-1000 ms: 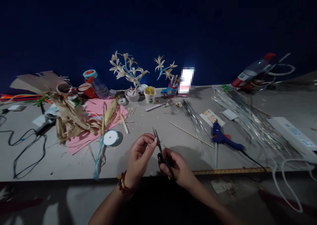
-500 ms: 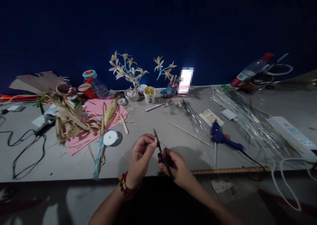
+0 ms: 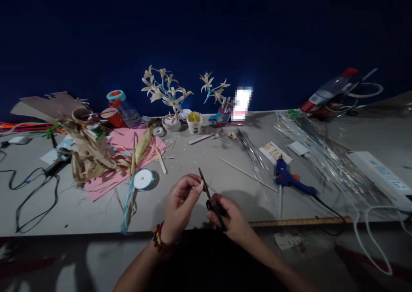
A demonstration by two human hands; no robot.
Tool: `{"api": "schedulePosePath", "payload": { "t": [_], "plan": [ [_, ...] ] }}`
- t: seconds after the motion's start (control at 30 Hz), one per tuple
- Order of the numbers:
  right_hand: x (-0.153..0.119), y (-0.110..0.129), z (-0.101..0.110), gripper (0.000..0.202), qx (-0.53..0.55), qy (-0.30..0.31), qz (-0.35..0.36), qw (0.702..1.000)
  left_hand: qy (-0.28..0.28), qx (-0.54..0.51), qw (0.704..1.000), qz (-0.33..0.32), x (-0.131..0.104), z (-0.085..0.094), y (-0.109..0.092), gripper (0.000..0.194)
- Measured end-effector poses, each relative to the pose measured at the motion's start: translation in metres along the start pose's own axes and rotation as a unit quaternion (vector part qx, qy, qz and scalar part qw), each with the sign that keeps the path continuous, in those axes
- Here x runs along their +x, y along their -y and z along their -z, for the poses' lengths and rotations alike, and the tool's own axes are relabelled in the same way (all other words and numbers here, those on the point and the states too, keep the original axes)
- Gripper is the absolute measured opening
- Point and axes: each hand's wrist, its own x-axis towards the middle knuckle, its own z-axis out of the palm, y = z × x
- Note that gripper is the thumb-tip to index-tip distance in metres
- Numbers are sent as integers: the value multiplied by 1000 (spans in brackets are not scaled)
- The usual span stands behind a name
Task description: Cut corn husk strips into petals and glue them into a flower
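Observation:
My right hand (image 3: 227, 215) grips a pair of dark scissors (image 3: 206, 189) by the handles, blades pointing up and away; the blades look closed or nearly so. Close beside the blades, my left hand (image 3: 185, 197) pinches a small pale piece of husk (image 3: 201, 184) between thumb and fingertips. Most of that piece is hidden by the fingers. To the left of my left hand lies a roll of light blue tape (image 3: 143, 179) with a loose tail. Beyond it, dried corn husks (image 3: 96, 155) are heaped on pink paper (image 3: 99, 189).
Husk flowers (image 3: 167, 88) on blue stems stand at the back, near a white cup (image 3: 194, 124) and a lit phone (image 3: 241, 104). To the right lie a stick (image 3: 246, 173), thin wires (image 3: 252, 152), a blue glue gun (image 3: 289, 178) with its cord and a power strip (image 3: 380, 172).
The scissor blades, slightly apart before, now look closed together beside the pale piece. Both hands stay in nearly the same place.

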Motion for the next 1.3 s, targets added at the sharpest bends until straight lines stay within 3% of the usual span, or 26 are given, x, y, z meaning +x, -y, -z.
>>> {"api": "schedulePosePath", "payload": {
  "t": [0.13, 0.37, 0.63, 0.73, 0.83, 0.93, 1.07, 1.17, 1.3],
  "plan": [
    [-1, 0, 9, 48, -8, 25, -16, 1000, 39, -7, 999, 19, 3, 7, -2, 14],
    [-3, 14, 25, 55, -38, 81, -34, 995, 172, 11, 983, 56, 15, 24, -12, 17],
    [-4, 14, 28, 49, -52, 54, -41, 996, 224, 14, 971, 79, 24, 32, -20, 17],
    [-3, 16, 28, 41, -24, -11, -10, 1000, 232, 63, 968, 67, 27, 33, -23, 16],
    [3, 19, 26, 31, -6, -52, 76, 996, 271, 160, 947, 60, 29, 32, -27, 12],
    [11, 20, 24, 28, -1, -49, 139, 989, 328, 242, 913, 28, 33, 31, -32, 10],
    [17, 22, 22, 22, -35, -31, 140, 989, 371, 290, 882, -10, 38, 30, -35, 7],
    [17, 23, 23, 21, -63, -28, 120, 990, 365, 305, 879, -30, 39, 28, -32, 7],
    [21, 20, 22, 24, -15, -49, 127, 991, 286, 332, 891, -114, 36, 23, -23, 5]
  ]
}}
